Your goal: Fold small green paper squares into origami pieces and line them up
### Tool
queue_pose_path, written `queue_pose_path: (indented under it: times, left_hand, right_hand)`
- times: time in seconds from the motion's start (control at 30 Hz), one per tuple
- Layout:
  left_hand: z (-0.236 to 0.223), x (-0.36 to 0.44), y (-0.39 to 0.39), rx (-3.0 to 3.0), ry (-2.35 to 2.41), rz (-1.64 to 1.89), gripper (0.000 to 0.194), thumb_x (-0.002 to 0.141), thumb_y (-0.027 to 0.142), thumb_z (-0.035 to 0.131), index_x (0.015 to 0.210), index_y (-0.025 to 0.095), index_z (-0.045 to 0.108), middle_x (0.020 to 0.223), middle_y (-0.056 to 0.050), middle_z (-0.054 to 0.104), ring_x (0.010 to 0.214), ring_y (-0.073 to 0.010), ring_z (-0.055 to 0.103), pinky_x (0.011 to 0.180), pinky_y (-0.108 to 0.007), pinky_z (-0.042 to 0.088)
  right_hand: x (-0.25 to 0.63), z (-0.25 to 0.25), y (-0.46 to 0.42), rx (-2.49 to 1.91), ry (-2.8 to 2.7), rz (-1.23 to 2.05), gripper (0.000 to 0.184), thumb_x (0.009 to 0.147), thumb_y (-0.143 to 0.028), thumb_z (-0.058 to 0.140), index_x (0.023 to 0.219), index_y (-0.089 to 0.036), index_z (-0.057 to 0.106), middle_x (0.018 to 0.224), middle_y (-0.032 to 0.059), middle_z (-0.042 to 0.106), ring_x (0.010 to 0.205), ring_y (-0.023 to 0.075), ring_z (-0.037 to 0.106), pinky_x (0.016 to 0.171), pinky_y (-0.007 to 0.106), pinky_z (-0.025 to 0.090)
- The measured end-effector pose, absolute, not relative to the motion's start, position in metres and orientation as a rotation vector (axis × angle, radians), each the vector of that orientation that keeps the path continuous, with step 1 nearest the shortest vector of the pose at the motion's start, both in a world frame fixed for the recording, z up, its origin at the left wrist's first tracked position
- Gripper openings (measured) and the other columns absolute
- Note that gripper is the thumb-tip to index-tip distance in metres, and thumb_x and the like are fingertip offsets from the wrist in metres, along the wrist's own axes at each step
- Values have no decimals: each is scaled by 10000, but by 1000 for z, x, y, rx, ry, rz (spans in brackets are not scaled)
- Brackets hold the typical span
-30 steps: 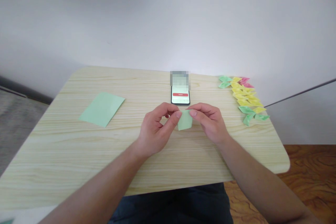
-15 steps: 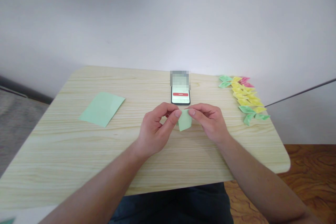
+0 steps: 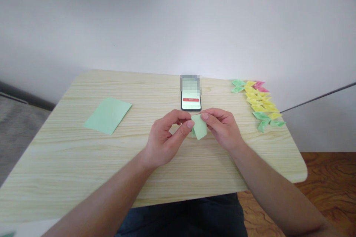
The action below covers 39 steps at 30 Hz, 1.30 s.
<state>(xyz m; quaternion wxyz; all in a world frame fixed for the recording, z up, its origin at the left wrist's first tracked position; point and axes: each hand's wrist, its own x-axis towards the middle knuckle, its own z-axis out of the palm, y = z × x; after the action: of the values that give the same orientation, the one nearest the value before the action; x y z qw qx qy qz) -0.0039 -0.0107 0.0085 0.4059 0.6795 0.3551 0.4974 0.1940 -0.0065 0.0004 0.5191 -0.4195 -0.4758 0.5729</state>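
Observation:
Above the table, a small folded piece of light green paper [image 3: 200, 127] is held between my two hands, just in front of the phone. My left hand [image 3: 168, 139] pinches its upper left edge between thumb and forefinger. At the upper right corner, the thumb and fingers of my right hand [image 3: 224, 127] are closed on it. Part of a green flap shows behind its left side; the fingers behind the paper are partly hidden.
A phone [image 3: 190, 103] with a lit screen lies at the table's back edge. Flat green paper [image 3: 108, 115] rests on the left. Folded yellow, green and pink paper pieces [image 3: 258, 100] line the right side. A white wall [image 3: 178, 22] stands behind the wooden table [image 3: 97, 163].
The folded green paper has shifted slightly right and tilted, and a flap now shows behind its left side. Both hands still grip it.

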Motion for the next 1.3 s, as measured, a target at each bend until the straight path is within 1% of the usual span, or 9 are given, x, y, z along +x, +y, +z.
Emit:
queue_pose_path:
  times: [0.17,0.3,0.5,0.6,0.73,0.9,1.13,1.23,1.3]
  left_hand:
    - [11,-3,-12,1735,907,1234,87,959,272,644,983,203,693,851,-22,675,772,-137,603,734,-278,496]
    - [11,-3,-12,1723,897,1237,98,967,271,628,939,202,691,818,-15,659,749,-133,591,713,-273,482]
    - [10,-4,-11,1721,926,1210,94,970,257,616,946,205,691,813,-3,655,740,-124,585,712,-263,477]
    - [10,-3,-11,1732,970,1199,122,973,271,602,946,196,694,800,-6,660,726,-129,585,698,-268,479]
    - [10,-2,-11,1741,1024,1212,159,974,284,591,895,186,689,761,-7,654,700,-133,581,672,-271,476]
    - [9,-2,-12,1745,1062,1216,164,980,273,586,883,189,687,754,-1,647,685,-122,566,667,-266,466]
    - [10,-4,-11,1753,959,1246,93,958,273,638,995,205,689,840,-11,667,751,-130,591,694,-264,473]
    - [11,-4,-12,1766,929,1241,86,963,268,631,981,205,687,835,-11,657,752,-131,581,696,-265,470]
    - [11,-5,-12,1786,911,1218,81,971,251,620,964,201,682,828,-8,647,752,-125,574,702,-260,464]
  right_hand:
    - [193,2,-6,-1045,-1175,1354,204,837,-428,795,886,-230,802,771,9,751,644,135,624,621,274,520]
    - [194,6,-8,-1076,-1235,1314,228,848,-448,780,879,-223,793,768,13,740,673,147,632,637,282,526]
    - [194,13,-12,-1085,-1342,1201,186,878,-420,757,875,-236,780,769,8,730,690,151,632,657,287,529]
    - [193,13,-14,-1086,-1353,1196,198,876,-429,755,874,-232,769,774,11,725,699,155,631,652,286,520]
    - [192,13,-15,-1086,-1364,1190,208,874,-434,756,864,-227,760,775,13,721,701,154,627,653,284,514]
    - [192,13,-14,-1093,-1367,1207,207,881,-435,748,862,-230,767,774,11,718,707,157,625,660,286,514]
    - [194,11,-9,-1080,-1328,1256,228,890,-444,735,846,-222,768,754,6,703,696,152,605,669,283,503]
    - [194,8,-8,-1057,-1264,1343,246,874,-458,749,846,-214,759,768,7,703,693,147,598,668,278,494]
    - [193,6,-8,-1042,-1231,1384,250,870,-460,753,840,-212,752,747,1,686,665,137,574,639,267,475]
